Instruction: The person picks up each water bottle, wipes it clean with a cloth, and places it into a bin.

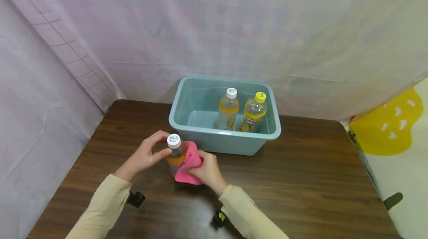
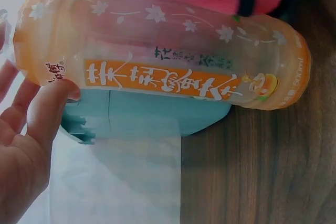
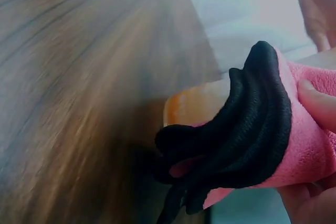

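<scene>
My left hand (image 1: 149,152) grips a clear plastic drink bottle (image 1: 173,160) near its neck, thumb and fingers around its upper part. The bottle is upright, with a white cap and an orange label that shows large white characters in the left wrist view. In my right hand (image 1: 208,169) is a pink cloth (image 1: 192,164) with a black edging (image 3: 257,114), bunched against the bottle's right side. Part of the bottle and some right fingers are hidden behind the cloth.
Behind the hands stands a blue-green plastic tub (image 1: 214,140) on the brown wooden table (image 1: 301,179). Inside it are a white-capped bottle (image 1: 229,109) with an orange label and a yellow-capped bottle (image 1: 255,112). Pale curtains (image 1: 234,27) hang along the back.
</scene>
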`<state>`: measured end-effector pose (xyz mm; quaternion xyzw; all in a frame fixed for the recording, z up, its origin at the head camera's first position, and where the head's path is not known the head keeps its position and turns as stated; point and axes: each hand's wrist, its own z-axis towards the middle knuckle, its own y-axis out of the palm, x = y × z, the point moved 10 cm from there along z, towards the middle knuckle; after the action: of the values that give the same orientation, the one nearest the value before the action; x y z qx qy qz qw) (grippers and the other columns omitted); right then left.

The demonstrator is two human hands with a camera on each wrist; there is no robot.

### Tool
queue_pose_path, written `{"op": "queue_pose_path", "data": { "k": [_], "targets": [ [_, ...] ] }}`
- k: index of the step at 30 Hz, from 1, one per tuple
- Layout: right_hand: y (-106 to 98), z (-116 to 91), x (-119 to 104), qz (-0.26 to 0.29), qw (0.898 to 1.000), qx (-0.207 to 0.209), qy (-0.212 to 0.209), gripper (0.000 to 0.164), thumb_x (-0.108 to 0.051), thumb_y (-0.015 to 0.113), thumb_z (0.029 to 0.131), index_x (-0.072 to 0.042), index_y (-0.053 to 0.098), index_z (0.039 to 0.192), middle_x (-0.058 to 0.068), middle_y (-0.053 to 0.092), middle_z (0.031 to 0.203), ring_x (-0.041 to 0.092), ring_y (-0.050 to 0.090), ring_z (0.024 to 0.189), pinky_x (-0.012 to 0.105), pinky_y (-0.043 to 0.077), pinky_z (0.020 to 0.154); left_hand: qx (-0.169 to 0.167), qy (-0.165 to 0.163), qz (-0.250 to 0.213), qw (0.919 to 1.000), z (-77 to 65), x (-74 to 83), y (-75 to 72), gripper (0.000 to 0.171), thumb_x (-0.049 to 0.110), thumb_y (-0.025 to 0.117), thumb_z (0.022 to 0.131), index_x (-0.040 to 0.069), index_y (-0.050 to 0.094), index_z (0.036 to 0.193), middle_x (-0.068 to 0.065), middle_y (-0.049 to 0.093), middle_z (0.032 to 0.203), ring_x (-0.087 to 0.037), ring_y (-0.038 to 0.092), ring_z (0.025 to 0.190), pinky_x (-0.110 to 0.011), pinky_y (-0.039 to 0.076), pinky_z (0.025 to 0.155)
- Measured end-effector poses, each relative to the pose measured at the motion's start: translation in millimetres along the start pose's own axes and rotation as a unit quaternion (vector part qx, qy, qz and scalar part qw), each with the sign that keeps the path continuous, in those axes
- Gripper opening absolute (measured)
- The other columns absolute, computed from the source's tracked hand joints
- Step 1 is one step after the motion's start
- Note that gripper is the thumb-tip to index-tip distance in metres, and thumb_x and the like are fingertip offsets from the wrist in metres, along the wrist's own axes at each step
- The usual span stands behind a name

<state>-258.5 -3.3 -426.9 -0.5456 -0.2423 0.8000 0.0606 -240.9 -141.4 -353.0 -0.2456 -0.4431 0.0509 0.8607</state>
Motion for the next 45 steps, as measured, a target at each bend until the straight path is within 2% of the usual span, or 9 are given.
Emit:
{"op": "queue_pose_path", "data": {
  "k": [7,12,17,22,27,31,35,38,45],
  "targets": [
    [13,-2,23,-0.024,0.999,-0.025,0.016,0.035,-0.014,0.086,0.054,-0.005,0.069,0.082,0.004,0.068,0.076,0.008,0.057,0.066,0.02,0.047,0.062,0.005,0.01,0.0,0.9999,-1.0,-0.3,-0.3,0.025,-0.002,0.065,0.079,-0.005,0.055,0.102,-0.008,0.056,0.099,-0.004,0.052,0.094,-0.025,0.047,0.081],
    [19,-4,34,-0.037,0.998,-0.042,0.027,0.037,-0.019,0.087,0.054,-0.005,0.068,0.083,0.003,0.068,0.077,0.007,0.057,0.067,0.021,0.048,0.064,0.003,0.023,0.002,0.9997,-0.6,1.2,0.6,0.025,-0.002,0.064,0.08,-0.005,0.054,0.103,-0.011,0.056,0.098,-0.004,0.052,0.095,-0.022,0.045,0.084],
    [18,-5,35,-0.034,0.999,-0.034,0.001,0.034,-0.017,0.086,0.055,-0.005,0.068,0.082,0.003,0.068,0.076,0.007,0.056,0.066,0.021,0.048,0.063,0.0,0.028,0.006,0.9996,0.5,3.1,0.3,0.026,-0.005,0.064,0.079,-0.005,0.054,0.103,-0.012,0.056,0.098,-0.004,0.052,0.096,-0.021,0.044,0.084],
    [9,-7,21,-0.004,0.999,0.009,-0.046,0.031,-0.013,0.085,0.058,-0.005,0.069,0.083,0.004,0.068,0.078,0.007,0.058,0.068,0.02,0.048,0.062,-0.001,0.025,0.004,0.9997,0.4,4.9,-0.3,0.027,-0.005,0.063,0.079,-0.005,0.054,0.104,-0.012,0.056,0.098,-0.002,0.051,0.096,-0.026,0.046,0.083],
    [-12,-4,-14,0.039,0.993,0.055,-0.093,0.032,-0.012,0.085,0.058,-0.005,0.07,0.085,0.006,0.068,0.084,0.014,0.061,0.074,0.024,0.05,0.065,-0.006,0.012,-0.01,0.9999,0.1,3.8,1.7,0.027,-0.006,0.062,0.08,-0.005,0.053,0.105,-0.012,0.054,0.099,-0.002,0.051,0.096,-0.024,0.046,0.083],
    [-25,1,-42,0.045,0.992,0.06,-0.105,0.038,-0.014,0.085,0.059,-0.005,0.07,0.092,0.006,0.068,0.091,0.015,0.063,0.082,0.026,0.051,0.071,-0.009,0.003,-0.013,0.9999,-0.4,2.3,2.5,0.027,-0.008,0.061,0.08,-0.006,0.053,0.106,-0.013,0.054,0.099,-0.002,0.05,0.096,-0.02,0.046,0.08],
    [-28,8,-57,0.016,0.995,0.043,-0.088,0.042,-0.017,0.085,0.059,-0.005,0.069,0.097,0.005,0.067,0.094,0.013,0.062,0.085,0.025,0.05,0.074,-0.014,-0.014,-0.021,0.9996,-1.5,-1.2,3.8,0.026,-0.006,0.06,0.082,-0.006,0.052,0.106,-0.014,0.053,0.099,-0.002,0.05,0.095,-0.023,0.05,0.073],
    [-26,9,-55,0.007,0.998,0.03,-0.059,0.044,-0.017,0.085,0.059,-0.006,0.068,0.099,0.005,0.067,0.093,0.012,0.061,0.083,0.025,0.05,0.073,-0.017,-0.027,-0.025,0.9992,-2.4,-3.8,4.6,0.025,-0.005,0.059,0.083,-0.005,0.052,0.107,-0.014,0.052,0.1,-0.002,0.05,0.095,-0.025,0.051,0.069],
    [-17,4,-31,0.03,0.999,0.019,-0.016,0.046,-0.016,0.084,0.062,-0.006,0.067,0.103,0.006,0.068,0.092,0.013,0.06,0.078,0.025,0.05,0.07,-0.009,-0.01,0.004,0.9999,-1.6,-1.5,4.1,0.027,-0.006,0.061,0.081,-0.004,0.052,0.106,-0.011,0.054,0.101,-0.007,0.052,0.098,-0.031,0.049,0.081]
  ]
}}
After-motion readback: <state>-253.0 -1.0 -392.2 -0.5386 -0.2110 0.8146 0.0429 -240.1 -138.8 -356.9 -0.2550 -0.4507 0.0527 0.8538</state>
